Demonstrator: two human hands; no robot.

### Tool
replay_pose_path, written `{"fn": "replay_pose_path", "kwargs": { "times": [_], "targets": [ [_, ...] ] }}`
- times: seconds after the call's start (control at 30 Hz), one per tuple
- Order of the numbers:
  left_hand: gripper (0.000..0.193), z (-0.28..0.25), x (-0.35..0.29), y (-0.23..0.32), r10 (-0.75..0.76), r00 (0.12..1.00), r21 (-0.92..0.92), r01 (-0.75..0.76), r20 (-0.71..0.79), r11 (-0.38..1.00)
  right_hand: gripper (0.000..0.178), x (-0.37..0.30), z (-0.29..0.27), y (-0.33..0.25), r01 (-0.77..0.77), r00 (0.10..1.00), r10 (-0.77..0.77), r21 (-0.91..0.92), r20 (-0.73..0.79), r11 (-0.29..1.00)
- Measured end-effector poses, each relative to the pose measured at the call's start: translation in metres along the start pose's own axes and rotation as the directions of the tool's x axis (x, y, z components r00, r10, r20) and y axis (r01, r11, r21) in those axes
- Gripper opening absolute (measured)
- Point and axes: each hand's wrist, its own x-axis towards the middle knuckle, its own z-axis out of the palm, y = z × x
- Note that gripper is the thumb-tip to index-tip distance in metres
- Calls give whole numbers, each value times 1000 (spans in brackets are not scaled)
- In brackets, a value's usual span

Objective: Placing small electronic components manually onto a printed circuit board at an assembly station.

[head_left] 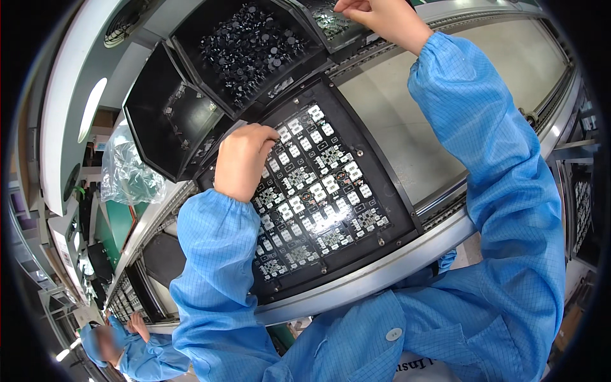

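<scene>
Blue sleeves of a dust-free work coat fill the lower part of our view, both our forearms rising from them toward a conveyor line. Between the arms lies a black carrier tray [375, 162], tilted in our view, resting on the rails of the surface [407, 108]. It holds a panel of circuit boards [312, 191] set with rows of small white and dark parts.

Our left hand [242, 159] rests on the upper left corner of the panel, its fingers curled down onto the boards; the fingertips press together there, but we cannot tell whether they pinch anything.

Our right hand [382, 16] reaches well beyond the tray to a small black bin [331, 28] at the top edge of the view. Its fingertips are closed together just above the small parts in that bin; what they hold, if anything, is too small to see.

Beside that bin sits a larger black bin [248, 44] heaped with small round black components, and left of it a third bin [172, 124], nearly bare.

Further left lies a clear plastic bag [127, 172]. Another person in blue [137, 350] works at the lower left, far down the line.
</scene>
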Motion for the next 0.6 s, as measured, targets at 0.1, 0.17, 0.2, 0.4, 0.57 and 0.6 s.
{"fn": "replay_pose_path", "kwargs": {
  "times": [0.1,0.17,0.2,0.4,0.57,0.6],
  "targets": [
    [7,-3,-4,0,-26,999,14,26,-19,1000,12,3,-1,-7,-4,999,5,17,-32,1000],
    [3,-8,-5,4,-20,999,66,22,-30,998,11,6,-11,-21,-46,994,47,16,-99,999],
    [3,-8,-2,8,-27,1000,67,27,-12,997,10,7,-21,-24,79,975,-86,-42,-206,996],
    [6,-32,46,12,378,875,346,-269,-303,899,11,-24,-37,-124,327,923,-251,252,-290,911],
    [20,-18,90,-1,-48,985,679,-79,166,730,12,-92,44,-147,111,801,-357,466,481,878],
    [20,-25,107,38,-205,976,651,108,75,751,11,-92,25,-121,118,698,-391,441,601,890]
  ]
}}
